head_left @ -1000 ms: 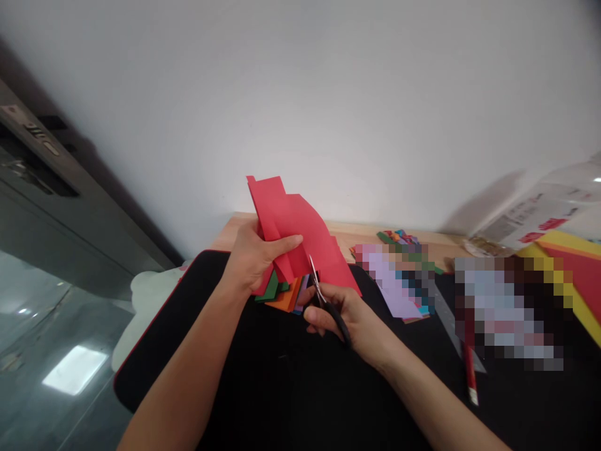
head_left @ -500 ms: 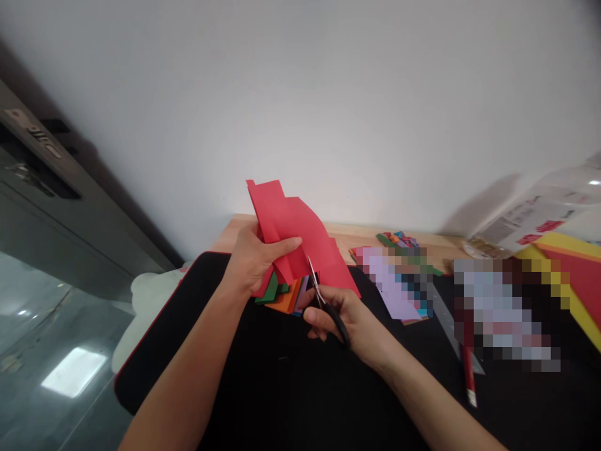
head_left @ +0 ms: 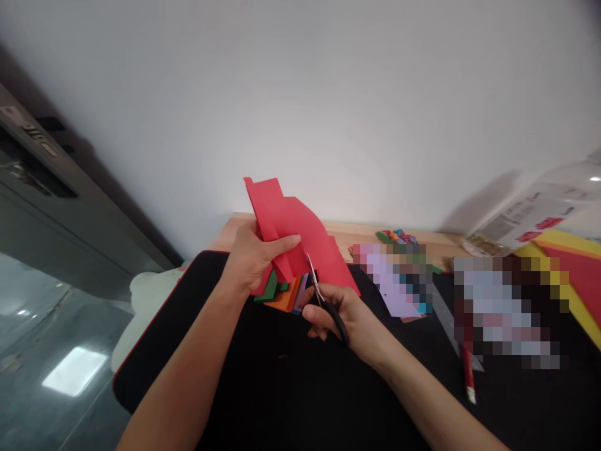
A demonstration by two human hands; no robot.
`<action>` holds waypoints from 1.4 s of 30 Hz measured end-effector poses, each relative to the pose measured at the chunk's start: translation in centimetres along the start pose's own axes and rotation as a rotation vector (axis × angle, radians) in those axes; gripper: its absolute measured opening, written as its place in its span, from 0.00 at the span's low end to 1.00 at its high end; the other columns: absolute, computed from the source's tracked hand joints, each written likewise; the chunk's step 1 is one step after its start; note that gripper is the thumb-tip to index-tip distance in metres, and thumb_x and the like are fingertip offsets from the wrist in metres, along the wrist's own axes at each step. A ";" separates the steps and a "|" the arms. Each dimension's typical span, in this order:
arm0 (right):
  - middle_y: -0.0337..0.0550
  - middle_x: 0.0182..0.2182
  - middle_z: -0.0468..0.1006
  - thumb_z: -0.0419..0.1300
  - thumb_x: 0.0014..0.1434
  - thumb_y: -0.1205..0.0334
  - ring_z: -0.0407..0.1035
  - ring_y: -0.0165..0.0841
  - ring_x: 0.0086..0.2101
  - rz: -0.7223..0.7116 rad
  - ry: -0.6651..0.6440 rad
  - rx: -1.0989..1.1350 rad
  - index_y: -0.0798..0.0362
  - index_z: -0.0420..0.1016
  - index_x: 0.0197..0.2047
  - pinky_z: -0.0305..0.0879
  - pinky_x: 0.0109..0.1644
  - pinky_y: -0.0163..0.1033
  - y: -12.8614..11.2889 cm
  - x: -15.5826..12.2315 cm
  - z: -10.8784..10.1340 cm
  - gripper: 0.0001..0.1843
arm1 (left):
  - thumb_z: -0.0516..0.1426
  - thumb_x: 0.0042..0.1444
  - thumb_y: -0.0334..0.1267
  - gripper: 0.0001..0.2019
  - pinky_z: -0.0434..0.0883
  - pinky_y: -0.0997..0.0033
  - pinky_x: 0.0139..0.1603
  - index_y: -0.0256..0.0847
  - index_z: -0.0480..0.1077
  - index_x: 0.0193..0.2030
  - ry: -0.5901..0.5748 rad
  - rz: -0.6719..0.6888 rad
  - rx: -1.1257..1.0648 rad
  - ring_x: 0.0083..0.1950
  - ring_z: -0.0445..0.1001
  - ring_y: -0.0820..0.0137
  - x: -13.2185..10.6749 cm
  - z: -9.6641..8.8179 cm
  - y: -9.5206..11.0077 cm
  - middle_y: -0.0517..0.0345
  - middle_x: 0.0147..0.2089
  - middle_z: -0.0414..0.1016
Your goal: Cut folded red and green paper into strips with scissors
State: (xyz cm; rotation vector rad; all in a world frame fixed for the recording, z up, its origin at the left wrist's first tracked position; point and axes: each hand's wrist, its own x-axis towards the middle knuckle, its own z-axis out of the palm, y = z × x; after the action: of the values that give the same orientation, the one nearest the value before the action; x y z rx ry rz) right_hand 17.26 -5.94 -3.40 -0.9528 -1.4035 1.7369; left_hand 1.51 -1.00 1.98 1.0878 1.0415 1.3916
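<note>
Red paper (head_left: 315,235) is held above the black mat (head_left: 282,391), pinched between fingers of the left hand (head_left: 248,254); the right hand (head_left: 345,310) has its fingers closed round the scissors (head_left: 338,322); hold the paper taut and snip smoothly

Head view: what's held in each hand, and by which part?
Left hand: red paper, near its left edge. Right hand: scissors, by the black handles.

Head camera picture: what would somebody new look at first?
Probably the bright red paper, held up in the middle by the left grip. Next, the scissors in the right grip, pointing up toward that paper. Then maybe the yellow sheet at the right edge.
</note>
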 end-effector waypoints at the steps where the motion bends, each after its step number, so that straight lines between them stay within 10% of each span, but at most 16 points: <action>1: 0.29 0.14 0.63 0.67 0.45 0.44 0.60 0.22 0.17 -0.003 0.003 0.004 0.57 0.71 0.32 0.60 0.24 0.30 0.0 0.0 0.0 0.23 | 0.68 0.35 0.29 0.15 0.76 0.63 0.38 0.33 0.74 0.33 -0.001 -0.002 0.000 0.34 0.76 0.64 0.0 0.0 0.0 0.51 0.34 0.78; 42: 0.34 0.20 0.69 0.68 0.44 0.47 0.63 0.25 0.23 -0.018 -0.019 0.004 0.56 0.71 0.37 0.57 0.26 0.31 -0.4 -0.2 -0.1 0.24 | 0.66 0.41 0.36 0.13 0.74 0.63 0.37 0.36 0.75 0.36 -0.159 0.052 0.189 0.37 0.76 0.62 -0.3 0.1 0.2 0.51 0.36 0.78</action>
State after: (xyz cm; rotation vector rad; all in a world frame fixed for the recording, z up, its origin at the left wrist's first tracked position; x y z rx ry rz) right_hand 17.47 -5.94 -2.98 -0.9218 -1.4161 1.7391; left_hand 1.54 -1.32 2.20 1.3493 1.0499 1.2430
